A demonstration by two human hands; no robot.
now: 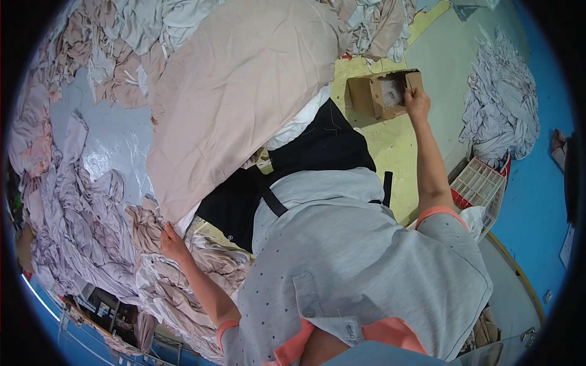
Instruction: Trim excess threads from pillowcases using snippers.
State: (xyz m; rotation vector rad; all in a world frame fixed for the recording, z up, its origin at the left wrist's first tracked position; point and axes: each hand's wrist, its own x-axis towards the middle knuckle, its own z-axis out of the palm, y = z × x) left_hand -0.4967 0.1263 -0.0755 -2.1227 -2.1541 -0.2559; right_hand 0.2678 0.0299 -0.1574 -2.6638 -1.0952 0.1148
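Observation:
A large pale pink cloth (244, 79) spreads over my lap and reaches up past the far side, with some white fabric (302, 125) showing from under its right edge. My left hand (174, 243) pinches the near left corner of this cloth. Out to the right, a small open cardboard box (367, 97) stands on a yellowish surface, and whitish stuff I cannot make out shows inside it. My right hand (417, 102) is closed on the box's right edge, its fingers partly hidden.
Crumpled beige and white cloths (122, 46) lie along the far left. Lilac cloths (85, 226) are heaped at the left, more beige ones (183, 268) beside my left forearm. At the right are a grey fabric pile (503, 94), a white plastic crate (479, 183) and a blue wall (537, 189).

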